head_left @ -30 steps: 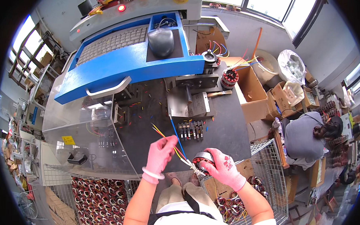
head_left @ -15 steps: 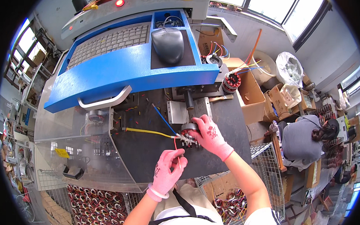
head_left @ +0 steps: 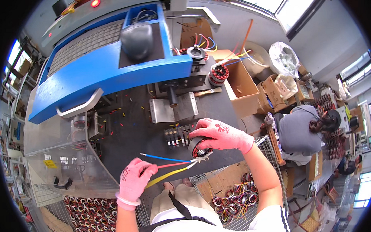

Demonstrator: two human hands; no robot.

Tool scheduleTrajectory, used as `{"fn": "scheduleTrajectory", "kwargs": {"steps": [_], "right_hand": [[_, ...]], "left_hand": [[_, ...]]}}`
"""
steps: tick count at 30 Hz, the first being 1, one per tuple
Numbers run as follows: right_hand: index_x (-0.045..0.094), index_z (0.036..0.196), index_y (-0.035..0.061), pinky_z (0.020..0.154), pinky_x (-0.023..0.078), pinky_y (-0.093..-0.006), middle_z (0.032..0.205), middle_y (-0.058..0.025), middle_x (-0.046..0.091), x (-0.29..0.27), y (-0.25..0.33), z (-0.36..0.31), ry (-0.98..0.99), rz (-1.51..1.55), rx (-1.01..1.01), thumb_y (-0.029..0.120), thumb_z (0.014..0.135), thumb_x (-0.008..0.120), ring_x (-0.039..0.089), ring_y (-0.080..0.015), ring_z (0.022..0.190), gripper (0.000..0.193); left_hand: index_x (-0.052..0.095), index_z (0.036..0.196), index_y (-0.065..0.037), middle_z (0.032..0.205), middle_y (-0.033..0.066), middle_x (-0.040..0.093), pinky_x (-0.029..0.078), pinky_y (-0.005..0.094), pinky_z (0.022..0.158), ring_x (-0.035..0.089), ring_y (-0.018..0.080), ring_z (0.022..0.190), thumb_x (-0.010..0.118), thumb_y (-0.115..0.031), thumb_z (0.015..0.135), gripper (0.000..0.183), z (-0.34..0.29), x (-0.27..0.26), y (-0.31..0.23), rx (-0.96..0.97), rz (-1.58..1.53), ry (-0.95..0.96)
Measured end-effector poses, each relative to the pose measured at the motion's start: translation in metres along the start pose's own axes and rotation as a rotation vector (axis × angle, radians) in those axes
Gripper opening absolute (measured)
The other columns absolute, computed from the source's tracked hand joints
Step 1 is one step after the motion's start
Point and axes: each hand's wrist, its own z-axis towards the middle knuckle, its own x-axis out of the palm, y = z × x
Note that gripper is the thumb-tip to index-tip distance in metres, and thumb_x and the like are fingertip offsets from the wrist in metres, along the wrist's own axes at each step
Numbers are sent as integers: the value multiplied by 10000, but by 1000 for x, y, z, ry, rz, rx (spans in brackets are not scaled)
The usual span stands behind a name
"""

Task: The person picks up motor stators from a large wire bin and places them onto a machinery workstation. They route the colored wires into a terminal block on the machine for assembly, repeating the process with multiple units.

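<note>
Dark tabletop (head_left: 129,134) under a blue machine (head_left: 110,69); cardboard box (head_left: 241,89) at its right. Right hand (head_left: 221,135) gripped a stator (head_left: 199,148) above the tabletop's near edge. Left hand (head_left: 134,179) pinched its red (head_left: 171,164) and yellow leads (head_left: 171,176); blue lead (head_left: 164,158) lay free.

Factory workshop: blue machine (head_left: 106,65), crates of wound motor stators (head_left: 91,217).

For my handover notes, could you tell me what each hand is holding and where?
The right hand grips the motor stator by its round body; the left hand holds its coloured wires partway along.
</note>
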Motion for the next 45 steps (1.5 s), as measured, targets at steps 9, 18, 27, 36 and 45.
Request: {"fn": "scheduleTrajectory", "kwargs": {"steps": [9, 18, 27, 36, 45], "right_hand": [[597, 1202, 38, 855, 470, -369, 1056, -137, 550, 39, -27, 36, -340, 73, 183, 285, 875, 652, 575, -300, 973, 413], [617, 1170, 83, 890, 454, -417, 1051, -137, 555, 54, -57, 123, -523, -287, 160, 227, 778, 727, 526, -327, 1034, 432], [629, 1169, 109, 892, 467, -430, 1074, -129, 570, 44, -93, 138, -547, -305, 125, 220, 740, 745, 536, -327, 1043, 458], [675, 1034, 79, 821, 495, -405, 988, -157, 621, 61, -50, 106, -725, -158, 322, 258, 838, 649, 606, -343, 947, 267], [664, 896, 13, 600, 421, -208, 773, 6, 637, 100, -43, 101, -92, 1018, 525, 251, 856, 724, 539, -49, 665, 249]], "left_hand": [[624, 978, -62, 699, -49, 542, 350, 154, 422, 442, 18, 525, 603, -410, 938, 351, -44, 82, 25, -554, -958, 95], [590, 1046, -28, 730, -43, 503, 330, 148, 400, 405, 0, 501, 549, -322, 968, 308, 35, 104, 29, -427, -976, -127], [610, 972, -50, 678, -55, 494, 332, 157, 390, 419, 7, 484, 569, -399, 955, 351, 62, 101, 32, -437, -1033, -116], [588, 874, -70, 639, -51, 478, 282, 181, 363, 372, 18, 436, 581, -428, 943, 364, 66, 94, 37, -494, -913, -165], [596, 842, -61, 634, -41, 492, 280, 189, 383, 391, 20, 455, 576, -342, 955, 304, 64, 106, 33, -309, -637, -101]]}}
